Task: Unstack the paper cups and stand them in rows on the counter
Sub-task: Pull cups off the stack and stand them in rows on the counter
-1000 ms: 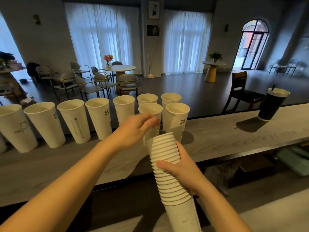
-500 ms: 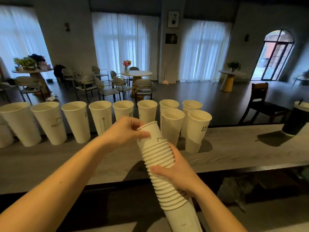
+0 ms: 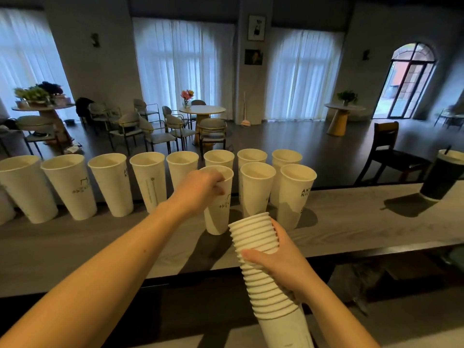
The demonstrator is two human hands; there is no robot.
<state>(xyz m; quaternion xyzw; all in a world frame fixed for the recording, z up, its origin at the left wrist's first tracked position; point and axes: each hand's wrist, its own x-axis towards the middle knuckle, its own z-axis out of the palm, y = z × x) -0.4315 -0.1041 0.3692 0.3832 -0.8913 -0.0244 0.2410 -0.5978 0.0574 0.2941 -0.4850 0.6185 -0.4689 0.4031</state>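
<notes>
We note the left hand gripping the rim of a single paper cup, fingers curled over the lip and closed on it; the cup stands upright with its base on the counter, at the left end of the near row. The right hand is wrapped around the stack of cups, thumb across the front and fingers behind, closed firmly on it; the stack tilts slightly and sits low in front of the counter edge, its top rim just beside the held cup. We count two more cups standing in the near row to the right of the held one. Behind them the back row of upright cups runs along the far edge of the counter. A dark cup with a straw stands well apart on the right
</notes>
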